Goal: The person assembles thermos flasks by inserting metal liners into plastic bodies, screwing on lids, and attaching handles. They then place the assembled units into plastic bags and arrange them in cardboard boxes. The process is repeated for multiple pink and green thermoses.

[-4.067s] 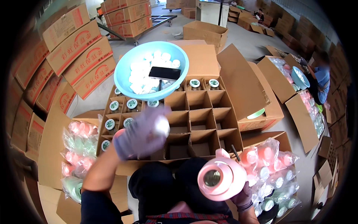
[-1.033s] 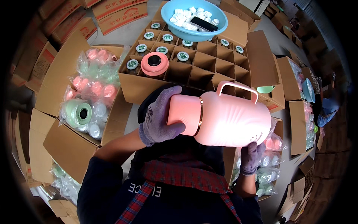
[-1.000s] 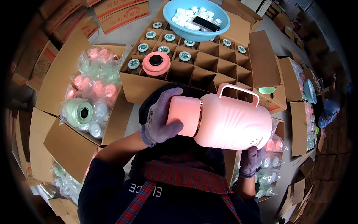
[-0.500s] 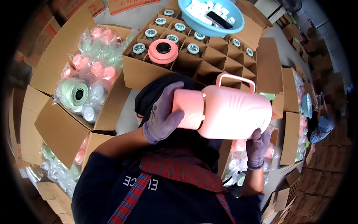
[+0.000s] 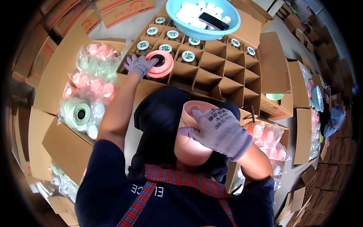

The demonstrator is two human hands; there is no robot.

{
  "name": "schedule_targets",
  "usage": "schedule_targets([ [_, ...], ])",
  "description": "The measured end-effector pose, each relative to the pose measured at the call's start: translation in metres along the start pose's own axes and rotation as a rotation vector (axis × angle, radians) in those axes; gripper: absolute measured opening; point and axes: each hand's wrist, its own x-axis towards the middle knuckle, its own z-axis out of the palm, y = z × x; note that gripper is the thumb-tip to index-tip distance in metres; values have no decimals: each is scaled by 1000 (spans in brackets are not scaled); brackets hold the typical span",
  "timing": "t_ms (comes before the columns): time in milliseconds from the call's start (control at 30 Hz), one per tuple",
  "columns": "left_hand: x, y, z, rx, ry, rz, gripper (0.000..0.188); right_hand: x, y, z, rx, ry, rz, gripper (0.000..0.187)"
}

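My right hand [image 5: 223, 130], in a grey glove, grips a pink jug [image 5: 193, 149] by its upper part, with a finger at the open mouth. The jug leans in front of my dark-clothed legs; no handle shows. My left hand [image 5: 139, 65], gloved too, reaches to the near left corner of a divided carton [image 5: 181, 90]. Its fingers are spread, and its thumb side touches a round pink lid [image 5: 165, 68] with a black centre. That lid sits at the carton's near edge, among glass jars [image 5: 188, 56] with white-and-green caps.
A blue basin [image 5: 236, 28] with white caps and a phone [image 5: 213, 21] rests on the carton's far side. Left stands an open box [image 5: 100, 126] of bagged pink and green parts. Bagged pink pieces [image 5: 268, 136] fill a box at right. Farther right is another person [image 5: 334, 117].
My left hand has let go of the pink jug and moved up to the pink lid in the carton. The jug has turned upright, and my right hand has shifted to its top.
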Motion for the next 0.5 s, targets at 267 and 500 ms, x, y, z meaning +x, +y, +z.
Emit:
schedule_targets([
  [267, -147, 58, -76, -932, -42, 957, 61, 20, 90, 34, 1002, 720, 20, 60],
  [500, -167, 36, -59, -1116, -562, 1348, 51, 4, 87, 71, 1019, 567, -174, 53],
])
